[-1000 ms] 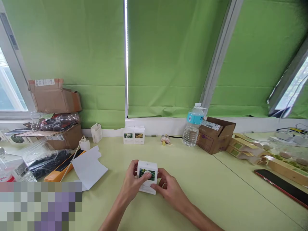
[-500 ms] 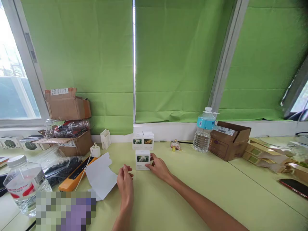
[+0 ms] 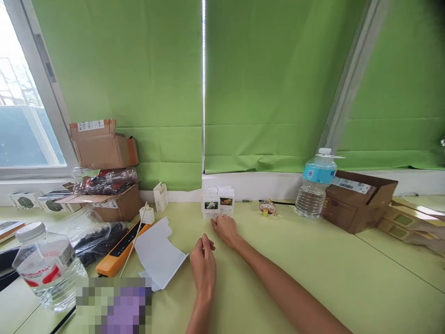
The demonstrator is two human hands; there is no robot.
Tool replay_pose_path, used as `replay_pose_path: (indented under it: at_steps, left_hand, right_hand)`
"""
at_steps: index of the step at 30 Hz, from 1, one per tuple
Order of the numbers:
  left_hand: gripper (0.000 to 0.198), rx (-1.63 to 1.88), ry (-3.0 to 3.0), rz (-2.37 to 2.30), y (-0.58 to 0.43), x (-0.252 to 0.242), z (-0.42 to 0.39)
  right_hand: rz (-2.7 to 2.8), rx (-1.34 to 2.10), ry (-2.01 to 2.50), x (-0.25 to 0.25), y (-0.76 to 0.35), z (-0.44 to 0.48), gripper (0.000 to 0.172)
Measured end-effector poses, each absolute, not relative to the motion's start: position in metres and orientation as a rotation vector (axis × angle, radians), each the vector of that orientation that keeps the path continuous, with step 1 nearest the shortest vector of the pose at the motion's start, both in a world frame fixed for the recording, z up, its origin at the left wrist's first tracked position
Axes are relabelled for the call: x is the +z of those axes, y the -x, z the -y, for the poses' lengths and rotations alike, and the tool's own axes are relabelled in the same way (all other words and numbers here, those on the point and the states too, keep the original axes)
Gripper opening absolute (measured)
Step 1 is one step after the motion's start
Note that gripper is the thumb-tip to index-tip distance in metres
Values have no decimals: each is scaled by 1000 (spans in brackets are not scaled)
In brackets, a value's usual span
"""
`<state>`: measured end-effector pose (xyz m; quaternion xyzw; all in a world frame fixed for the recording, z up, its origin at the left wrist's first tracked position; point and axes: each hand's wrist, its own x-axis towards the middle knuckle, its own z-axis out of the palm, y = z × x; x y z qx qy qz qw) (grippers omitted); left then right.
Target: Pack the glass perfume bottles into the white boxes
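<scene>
Small white boxes with flower pictures stand grouped by the wall: a white-flower box [image 3: 211,205] on the left and a yellow-flower box [image 3: 226,203] on the right, with more boxes behind them. My right hand [image 3: 225,228] is closed, knuckles up and fingers curled, right at the foot of the white-flower box. It is not wrapped round the box; whether the fingertips touch it I cannot tell. Nearer to me, my left hand [image 3: 203,257] hovers low over the table, fingers curled together with nothing visible in them. A torn white sheet [image 3: 160,254] lies to its left.
On the left are a water bottle [image 3: 48,266], an orange power strip [image 3: 116,255], a plastic bag [image 3: 93,232] and stacked cardboard boxes [image 3: 104,148]. At the back right stand a blue-labelled bottle [image 3: 311,197], an open carton [image 3: 354,208] and a small round ornament [image 3: 267,207].
The white-flower box in front has gone back to the group by the wall. My right hand has moved away from me and released its side grip. The camera view has turned left.
</scene>
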<state>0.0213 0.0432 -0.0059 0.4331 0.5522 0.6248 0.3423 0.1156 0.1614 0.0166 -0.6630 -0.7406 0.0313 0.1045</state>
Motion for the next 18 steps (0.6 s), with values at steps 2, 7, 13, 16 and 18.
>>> replay_pose_path:
  at_steps: [2,7,13,16,18]
  left_hand:
    - [55,1642,-1108,-1430,-22,-5,-43]
    - [57,1674,-1059,-1433,-21,-3,-42]
    - [60,1708,-869,-1363,-17,4,-41]
    - [62,1705,-754,-1350,-14,3,-43]
    - [63,1667,-752,-1343,-13,0,-44]
  right_hand:
    - [2252,85,1922,15,-109,-160,29]
    - [2433,120,1708,27,-76,-169,28]
    - [2477,185,1410,50,-1,-200,29]
    - [2449,201,1251,63,38,-218,31]
    - [2422,210,1181,73,61,-228,32]
